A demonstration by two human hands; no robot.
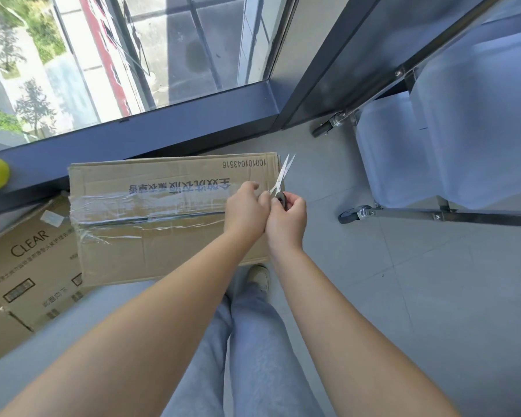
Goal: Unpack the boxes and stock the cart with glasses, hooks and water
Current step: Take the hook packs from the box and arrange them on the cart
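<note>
Cardboard box (163,218) at frame centre-left: brown, printed, flaps sealed under wrinkled clear tape (151,203); long axis running left to right, on grey floor beside window frame (133,136). Scissors (282,179) at box's right edge, blades parted, pointing up-frame. Right hand (286,218) closed on handles; left hand (244,210) half-curled, fingertips touching scissors.

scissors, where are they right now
In the head view, just right of centre: the scissors are gripped in the right hand, blades open over the right end of the taped cardboard box.
</note>
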